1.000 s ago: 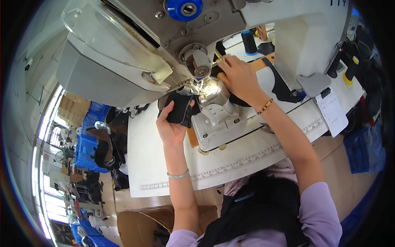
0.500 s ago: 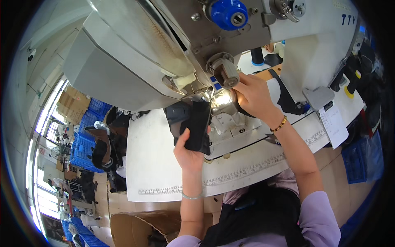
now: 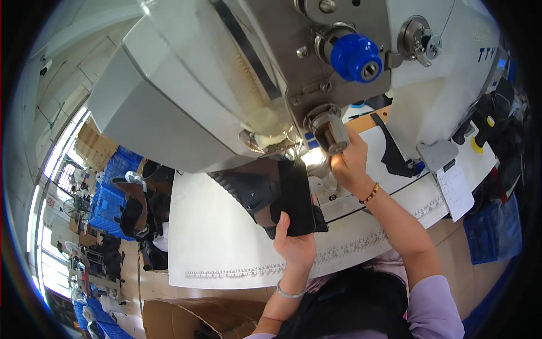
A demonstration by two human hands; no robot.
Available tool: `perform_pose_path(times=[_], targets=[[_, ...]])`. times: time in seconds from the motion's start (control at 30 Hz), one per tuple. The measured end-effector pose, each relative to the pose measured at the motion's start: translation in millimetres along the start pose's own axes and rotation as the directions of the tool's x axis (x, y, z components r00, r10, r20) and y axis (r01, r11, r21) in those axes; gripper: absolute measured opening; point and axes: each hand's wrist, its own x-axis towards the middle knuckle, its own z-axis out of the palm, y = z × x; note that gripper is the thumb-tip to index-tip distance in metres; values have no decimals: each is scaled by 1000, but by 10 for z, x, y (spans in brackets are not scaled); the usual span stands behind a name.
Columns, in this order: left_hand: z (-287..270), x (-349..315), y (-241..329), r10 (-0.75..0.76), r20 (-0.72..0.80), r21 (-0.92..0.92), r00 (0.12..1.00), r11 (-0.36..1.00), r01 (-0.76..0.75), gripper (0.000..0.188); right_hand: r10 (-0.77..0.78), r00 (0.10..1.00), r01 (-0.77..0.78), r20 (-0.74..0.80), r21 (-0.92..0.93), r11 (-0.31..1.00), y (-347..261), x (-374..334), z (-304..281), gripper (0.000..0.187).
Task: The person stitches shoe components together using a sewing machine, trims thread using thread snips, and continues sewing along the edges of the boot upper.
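My left hand (image 3: 296, 247) grips the lower edge of a black-and-brown stitched piece (image 3: 261, 189) with a ribbed edge, resembling a shoe upper. Its thumb lies on top, with the other fingers hidden underneath. The piece's upper end lies at the lit needle area of a large white sewing machine (image 3: 164, 96). My right hand (image 3: 353, 164) is up by the machine head, fingers curled beside and behind a metal cylindrical part (image 3: 328, 130). What those fingers hold, if anything, is hidden.
The white table (image 3: 209, 243) has a ruler strip along its near edge. A black strap-like piece (image 3: 389, 147) lies behind my right hand, and a paper tag (image 3: 455, 189) hangs at the right. Blue crates (image 3: 107, 206) stand left; a cardboard box (image 3: 175, 316) is below.
The view has shifted, so the machine head sits lower and farther right. My left hand and the piece have swung right, showing more of its brown, ribbed side. My right hand stays by the cylindrical part.
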Motion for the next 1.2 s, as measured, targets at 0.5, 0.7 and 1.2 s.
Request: perform_pose_path(times=[0.5, 0.7, 1.2], targets=[[-67, -56, -73, -3, 55, -143, 998, 990, 11, 47, -48, 997, 51, 52, -51, 997, 50, 24, -10, 23], [-74, -85, 36, -54, -29, -2, 998, 999, 54, 44, -99, 993, 102, 66, -42, 994, 50, 74, -83, 22], [306, 539, 947, -552, 663, 0, 506, -676, -737, 81, -160, 975, 182, 152, -142, 973, -62, 52, -264, 20]])
